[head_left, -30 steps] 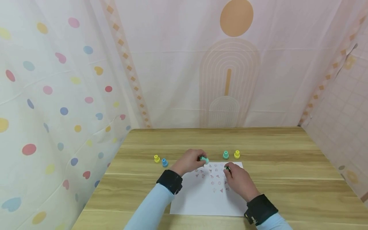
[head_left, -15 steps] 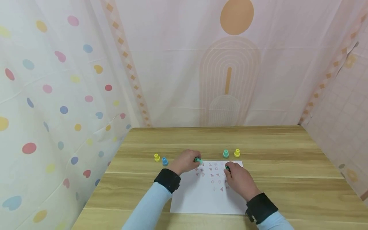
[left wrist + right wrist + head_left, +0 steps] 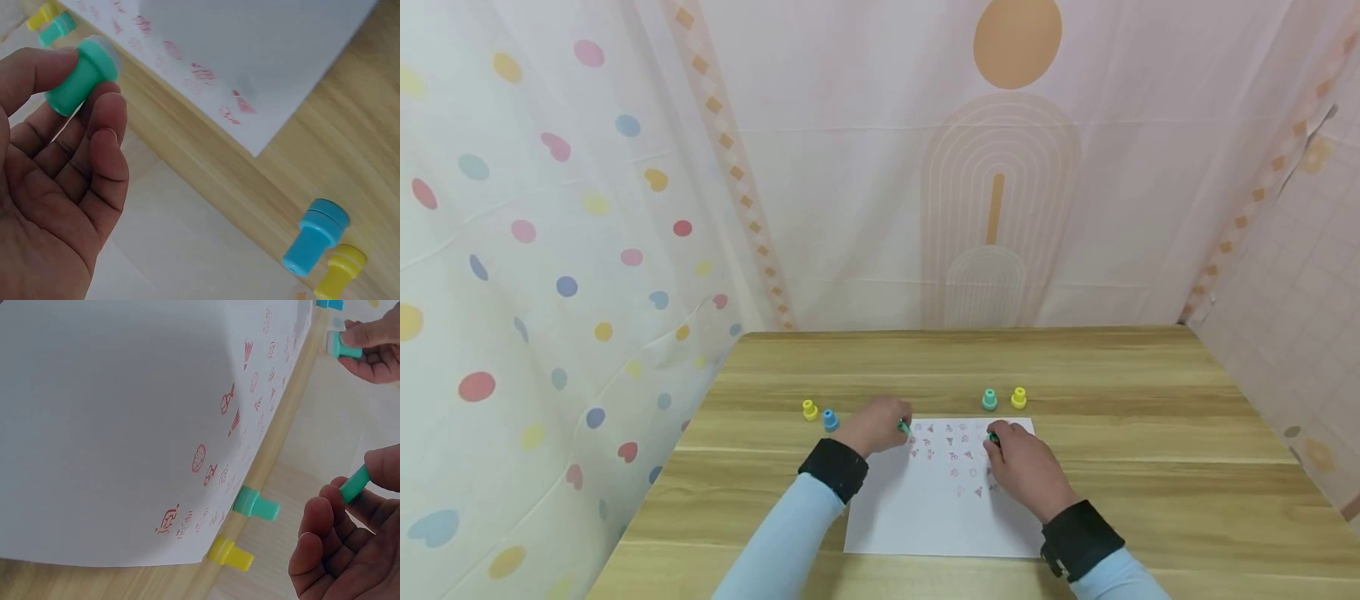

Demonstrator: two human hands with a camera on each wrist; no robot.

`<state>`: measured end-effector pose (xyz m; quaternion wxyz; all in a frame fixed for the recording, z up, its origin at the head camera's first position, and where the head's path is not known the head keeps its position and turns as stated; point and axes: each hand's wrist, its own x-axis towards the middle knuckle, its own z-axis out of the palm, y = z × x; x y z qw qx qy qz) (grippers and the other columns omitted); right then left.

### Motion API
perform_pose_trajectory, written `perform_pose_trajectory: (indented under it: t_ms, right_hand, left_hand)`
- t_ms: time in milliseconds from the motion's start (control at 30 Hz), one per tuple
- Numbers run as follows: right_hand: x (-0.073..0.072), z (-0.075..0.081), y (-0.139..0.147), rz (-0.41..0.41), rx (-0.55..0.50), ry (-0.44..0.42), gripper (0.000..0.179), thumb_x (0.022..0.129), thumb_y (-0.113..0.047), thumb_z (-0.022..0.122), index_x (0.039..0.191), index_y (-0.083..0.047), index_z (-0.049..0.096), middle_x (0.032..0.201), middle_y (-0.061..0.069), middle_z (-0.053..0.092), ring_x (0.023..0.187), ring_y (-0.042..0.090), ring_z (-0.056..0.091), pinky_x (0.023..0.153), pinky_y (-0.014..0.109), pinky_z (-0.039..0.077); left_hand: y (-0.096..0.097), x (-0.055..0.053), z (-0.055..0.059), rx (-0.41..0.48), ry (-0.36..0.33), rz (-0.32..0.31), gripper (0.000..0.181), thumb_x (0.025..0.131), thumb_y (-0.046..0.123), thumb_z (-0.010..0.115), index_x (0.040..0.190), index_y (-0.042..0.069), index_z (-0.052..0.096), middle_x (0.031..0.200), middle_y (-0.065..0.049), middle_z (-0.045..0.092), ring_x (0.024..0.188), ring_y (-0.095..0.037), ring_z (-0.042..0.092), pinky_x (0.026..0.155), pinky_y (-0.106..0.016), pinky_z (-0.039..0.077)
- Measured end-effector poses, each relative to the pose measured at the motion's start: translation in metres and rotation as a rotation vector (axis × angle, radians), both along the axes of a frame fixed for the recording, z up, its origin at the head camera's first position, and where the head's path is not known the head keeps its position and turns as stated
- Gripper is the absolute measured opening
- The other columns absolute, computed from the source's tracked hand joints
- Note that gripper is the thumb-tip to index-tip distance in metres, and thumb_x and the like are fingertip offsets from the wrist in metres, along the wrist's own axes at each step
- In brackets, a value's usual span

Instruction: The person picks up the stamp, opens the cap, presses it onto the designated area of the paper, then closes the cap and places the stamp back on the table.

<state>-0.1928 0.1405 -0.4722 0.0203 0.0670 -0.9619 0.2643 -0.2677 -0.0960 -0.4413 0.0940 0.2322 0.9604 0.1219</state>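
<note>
My left hand (image 3: 871, 425) pinches a green toy stamp (image 3: 78, 78) between thumb and fingers, its whitish stamping end uncovered. In the head view it is over the paper's far left corner. My right hand (image 3: 1030, 471) pinches a small green cap (image 3: 355, 483), seen edge-on in the right wrist view, near the paper's far right corner. Between and below the hands lies the white sheet of paper (image 3: 917, 521), bearing several rows of small red stamped prints (image 3: 199, 459) on its far half. Part of the prints is hidden behind my right hand.
Left of the paper's far edge stand a yellow stamp (image 3: 809, 410) and a blue stamp (image 3: 830, 420). A teal stamp (image 3: 990, 400) and another yellow stamp (image 3: 1018, 398) stand beyond its right end. Patterned curtains (image 3: 850, 208) hang behind the wooden table (image 3: 1150, 417).
My left hand has moved left with the green stamp, from near the middle of the paper's far edge towards its left corner, turning the stamp. My right hand stays nearly where it was.
</note>
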Motion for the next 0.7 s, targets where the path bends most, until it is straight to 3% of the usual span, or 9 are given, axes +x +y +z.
perform_pose_trajectory:
  t_ms: [200,700]
  right_hand:
    - [0.000,0.002,0.000,-0.004,-0.007,-0.012,0.031,0.098,-0.017,0.063,0.123,0.001,0.060,0.100,0.012,0.063,0.076,0.020,0.054,0.073,0.037,0.054]
    - [0.000,-0.001,0.002,-0.009,-0.017,-0.028,0.030,0.097,-0.017,0.064,0.122,0.000,0.060,0.095,0.010,0.061,0.075,0.020,0.053,0.071,0.035,0.054]
  left_hand:
    - [-0.002,-0.001,-0.008,-0.058,-0.020,0.024,0.006,0.087,0.009,0.072,0.092,0.013,0.072,0.082,0.004,0.061,0.072,-0.015,0.054,0.067,-0.027,0.048]
    - [-0.002,0.000,-0.022,-0.164,-0.004,-0.004,0.004,0.091,0.009,0.068,0.090,0.011,0.072,0.081,0.002,0.063,0.072,-0.015,0.053,0.071,-0.029,0.049]
